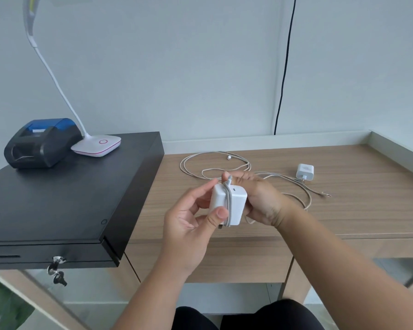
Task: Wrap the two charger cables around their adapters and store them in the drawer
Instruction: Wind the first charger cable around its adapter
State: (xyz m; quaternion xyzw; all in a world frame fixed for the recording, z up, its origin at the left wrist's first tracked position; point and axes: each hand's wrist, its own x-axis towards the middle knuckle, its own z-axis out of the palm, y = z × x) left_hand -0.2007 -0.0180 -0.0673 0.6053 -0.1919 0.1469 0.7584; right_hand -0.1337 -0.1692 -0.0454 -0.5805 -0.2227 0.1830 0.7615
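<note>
While the person sat at the light wood-grain desk (343,210), both hands held a white square power adapter (229,203) just above its near edge. The left hand (188,225) had its grip clamped on the adapter's left side, thumb pressed on the front face and fingers curled behind. The right hand (260,198) gripped the adapter from the right, its fingers curled round the back and top, where they pinched a pale braided charger cable (227,206). That cable ran in a couple of turns down the front of the adapter, and the rest of it trailed off under the right hand onto the desk, where it lay in loose loops (215,163) towards the wall.

Further right on the desk lay a second, smaller white adapter (305,171), well apart from the hands, with its own thin cable (317,192) stretched out beside it.

To the left stood a flat black cash drawer box (69,198) with keys (56,270) hanging from its front lock. On top of it sat a black-and-blue receipt printer (41,142) and the white, pink-trimmed base of a gooseneck lamp (97,145), touching each other.
</note>
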